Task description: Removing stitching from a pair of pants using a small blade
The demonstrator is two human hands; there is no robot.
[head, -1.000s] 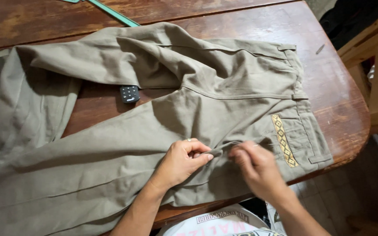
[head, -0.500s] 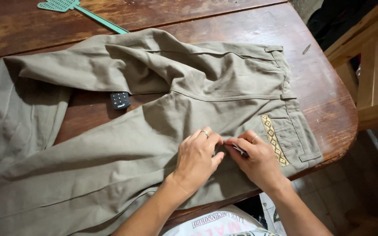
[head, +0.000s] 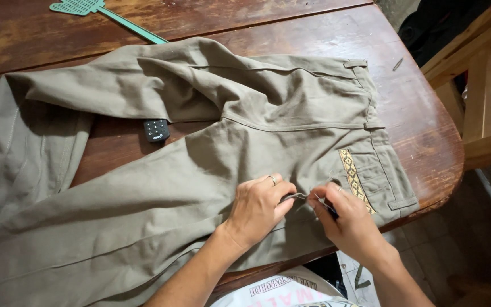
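Observation:
A pair of khaki trousers [head: 200,170] lies spread across a dark wooden table [head: 291,28], waistband to the right, with a patterned yellow trim [head: 352,177] on the back pocket. My left hand [head: 259,207] pinches a small fold of the fabric near the seat seam. My right hand [head: 348,219] sits just right of it, holding a thin metal tool with a dark handle [head: 324,204], its tip at the pinched fold. A ring shows on my left hand.
A small black remote [head: 156,130] lies on the table between the trouser legs. A green fly swatter [head: 106,14] rests at the far edge. A wooden chair frame [head: 478,85] stands to the right of the table. A small nail-like object [head: 398,64] lies near the right edge.
Both hands have stayed at the same seam spot while the view shifted slightly. My left hand's fingers have closed tighter on the fold, and the tool in my right hand shows more clearly.

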